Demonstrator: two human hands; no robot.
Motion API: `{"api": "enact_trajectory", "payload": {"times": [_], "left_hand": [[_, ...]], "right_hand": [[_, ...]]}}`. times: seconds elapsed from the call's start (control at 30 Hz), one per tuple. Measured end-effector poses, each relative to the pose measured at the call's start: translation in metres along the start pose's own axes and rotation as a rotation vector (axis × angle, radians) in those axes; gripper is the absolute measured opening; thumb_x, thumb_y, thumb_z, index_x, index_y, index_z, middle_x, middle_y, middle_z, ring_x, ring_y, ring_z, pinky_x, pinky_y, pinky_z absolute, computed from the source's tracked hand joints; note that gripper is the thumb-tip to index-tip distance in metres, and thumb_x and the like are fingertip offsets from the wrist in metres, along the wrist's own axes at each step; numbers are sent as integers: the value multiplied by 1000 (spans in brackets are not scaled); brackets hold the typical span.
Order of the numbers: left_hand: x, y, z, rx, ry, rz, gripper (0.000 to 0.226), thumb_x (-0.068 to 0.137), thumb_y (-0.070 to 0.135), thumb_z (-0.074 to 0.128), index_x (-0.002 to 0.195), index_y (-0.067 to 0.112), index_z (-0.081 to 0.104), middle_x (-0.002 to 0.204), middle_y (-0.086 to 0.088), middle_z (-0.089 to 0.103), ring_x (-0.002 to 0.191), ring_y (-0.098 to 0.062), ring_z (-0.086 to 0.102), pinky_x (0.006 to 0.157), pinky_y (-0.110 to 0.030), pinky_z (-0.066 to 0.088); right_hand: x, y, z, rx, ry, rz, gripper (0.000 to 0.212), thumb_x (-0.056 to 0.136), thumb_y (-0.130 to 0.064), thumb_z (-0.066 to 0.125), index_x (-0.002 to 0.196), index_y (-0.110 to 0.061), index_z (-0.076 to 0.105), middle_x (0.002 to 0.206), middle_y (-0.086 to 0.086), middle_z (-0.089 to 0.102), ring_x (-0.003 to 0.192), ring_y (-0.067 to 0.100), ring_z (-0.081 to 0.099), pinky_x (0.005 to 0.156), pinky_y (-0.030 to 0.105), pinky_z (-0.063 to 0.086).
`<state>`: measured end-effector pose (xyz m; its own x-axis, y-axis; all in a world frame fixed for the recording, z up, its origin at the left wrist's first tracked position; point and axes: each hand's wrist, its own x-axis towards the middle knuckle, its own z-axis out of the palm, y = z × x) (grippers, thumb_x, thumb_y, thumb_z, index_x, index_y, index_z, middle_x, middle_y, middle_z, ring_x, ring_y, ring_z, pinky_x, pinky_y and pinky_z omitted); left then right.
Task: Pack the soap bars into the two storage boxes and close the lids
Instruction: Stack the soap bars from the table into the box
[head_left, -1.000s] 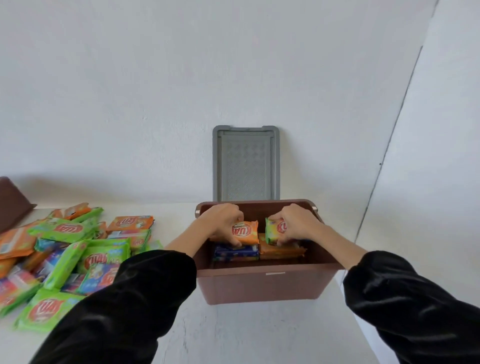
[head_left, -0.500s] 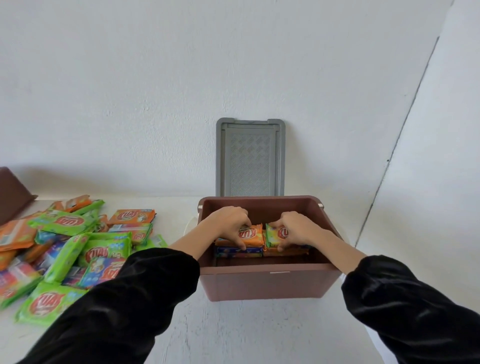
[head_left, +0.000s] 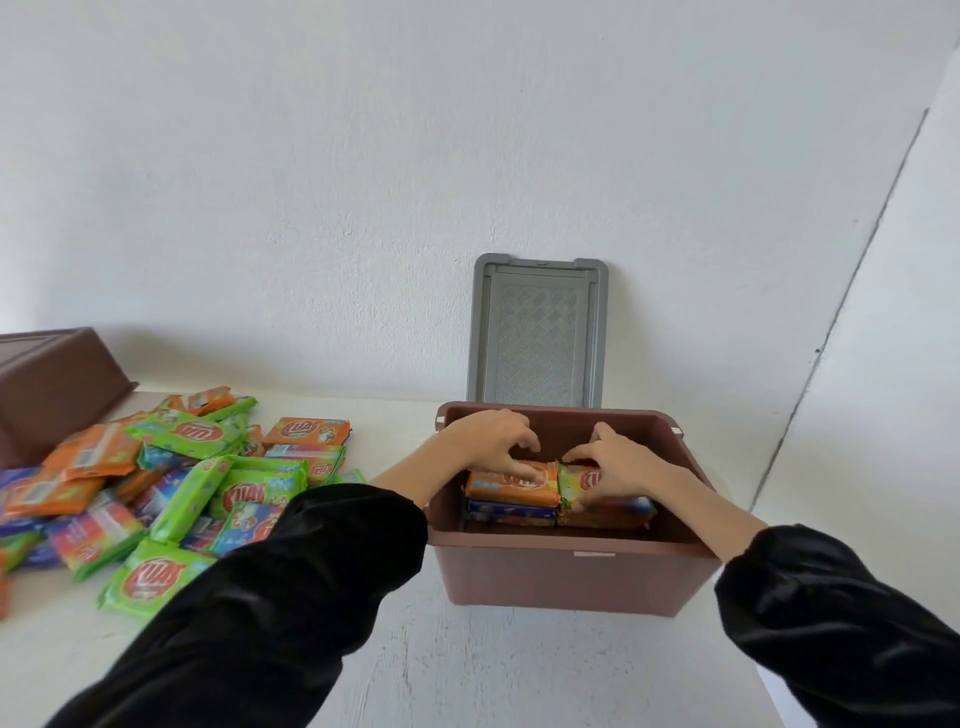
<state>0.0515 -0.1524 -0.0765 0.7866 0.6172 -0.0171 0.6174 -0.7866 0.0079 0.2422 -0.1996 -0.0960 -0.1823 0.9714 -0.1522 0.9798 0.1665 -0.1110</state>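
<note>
Both hands are inside the brown plastic storage box (head_left: 566, 577), which stands on the white tabletop (head_left: 467, 665). The left hand (head_left: 488, 441) has bent fingers on top of an orange-wrapped soap bar (head_left: 511, 488) that lies on a low stack. From this angle I cannot tell whether it grips the bar or only presses it. The right hand (head_left: 618, 467) pinches a green-and-orange wrapped soap bar (head_left: 574, 480) just beside it, on the neighbouring stack.

In my judgement the wrappers look smooth, so a bar pushed sideways may slide off its stack into the gap at the front wall, and the rows become uneven. A large heap of green, orange and blue wrapped soap bars (head_left: 182, 493) waits on the tabletop, so untidy rows may leave too little room. The grey plastic lid (head_left: 537, 332) leans against the wall behind the box and could fall if the box is knocked.
</note>
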Motion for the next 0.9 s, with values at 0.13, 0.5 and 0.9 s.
{"api": "enact_trajectory", "payload": {"times": [0.13, 0.5, 0.9], "left_hand": [[-37, -21, -39, -91, 225, -69, 34, 90, 37, 56, 113, 13, 64, 110, -5, 63, 97, -17, 60, 80, -29, 46], [-213, -123, -53, -120, 312, -571, 22, 87, 28, 61, 106, 16, 67, 100, -6, 66, 82, -16, 61, 81, -33, 50], [-297, -156, 37, -341, 58, -1072, 67, 89, 40, 57, 140, 4, 33, 141, -14, 42, 128, -29, 41, 102, -36, 36]], "right_hand": [[10, -21, -40, 65, 102, -41, 57, 78, -42, 69, 129, -24, 52, 128, 10, 48, 116, 26, 52, 93, 35, 43], [66, -192, -69, 139, 237, -401, 50, 79, -38, 70, 125, -24, 55, 117, 11, 49, 106, 23, 54, 87, 37, 45], [113, -321, 6, -40, 33, -602, 57, 83, -36, 65, 134, -20, 47, 129, 14, 48, 117, 27, 48, 90, 32, 40]]}}
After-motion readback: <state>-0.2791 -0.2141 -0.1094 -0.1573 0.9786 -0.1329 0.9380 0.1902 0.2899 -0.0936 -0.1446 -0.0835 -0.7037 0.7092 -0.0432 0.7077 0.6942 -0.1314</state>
